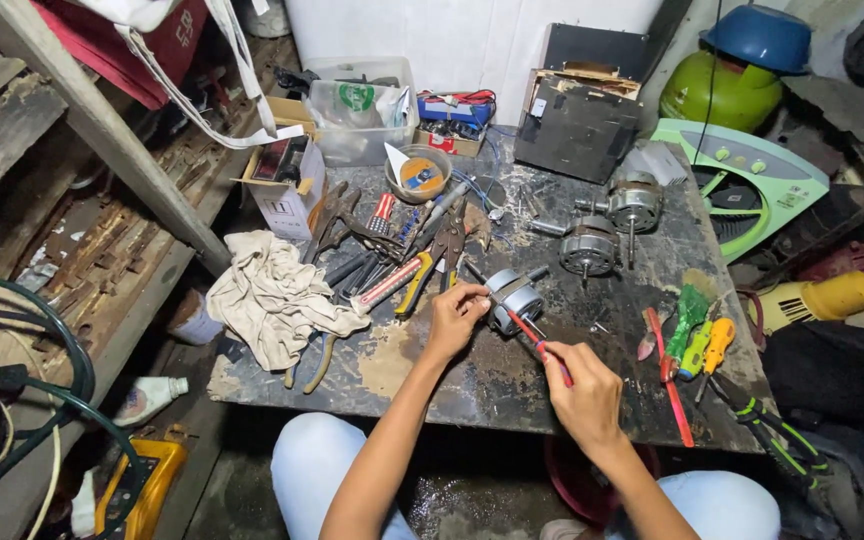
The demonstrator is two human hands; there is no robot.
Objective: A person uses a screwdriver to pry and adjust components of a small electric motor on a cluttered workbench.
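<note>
Gripping small motor [514, 297] in left hand [452, 318] | right hand [584, 392] closed around red screwdriver [537, 343] | white carton [287, 190] behind rag [274, 298]

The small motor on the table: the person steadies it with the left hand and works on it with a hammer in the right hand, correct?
Not quite. The head view shows the right hand holding a red-handled screwdriver, not a hammer, against the small motor, which the left hand steadies on the table.

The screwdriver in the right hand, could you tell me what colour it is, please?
Red, seen in the head view: screwdriver.
</note>
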